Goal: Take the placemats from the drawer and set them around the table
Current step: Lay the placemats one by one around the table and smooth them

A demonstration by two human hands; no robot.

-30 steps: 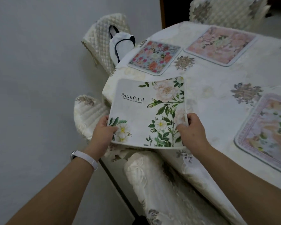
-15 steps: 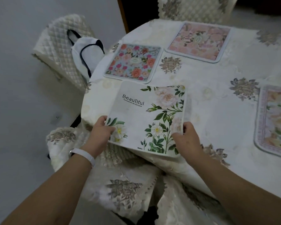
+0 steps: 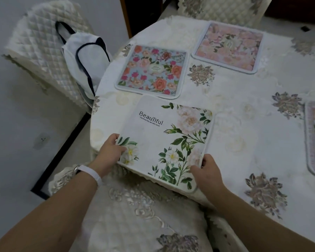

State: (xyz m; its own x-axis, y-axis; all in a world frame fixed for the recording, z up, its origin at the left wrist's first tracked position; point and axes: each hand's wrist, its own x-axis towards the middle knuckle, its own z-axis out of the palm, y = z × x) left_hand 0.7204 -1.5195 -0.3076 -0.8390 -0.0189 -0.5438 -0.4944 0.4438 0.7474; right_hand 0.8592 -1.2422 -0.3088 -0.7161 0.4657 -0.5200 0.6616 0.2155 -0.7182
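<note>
My left hand (image 3: 111,151) and right hand (image 3: 208,170) grip the near corners of a white square placemat with green leaves and pale flowers (image 3: 168,140), lying at the edge of the cloth-covered surface (image 3: 244,135). Beyond my hands lies a blue rose-patterned placemat (image 3: 152,70), farther right a pink one (image 3: 229,46).

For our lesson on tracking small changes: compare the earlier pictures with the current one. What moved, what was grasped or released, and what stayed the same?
The white "Beautiful" placemat went forward onto the table, beside the blue floral placemat; its near edge overhangs the table edge. Nothing was released: the left hand and right hand kept their grip on its near corners. The other three placemats and the white bag stayed put.
</note>
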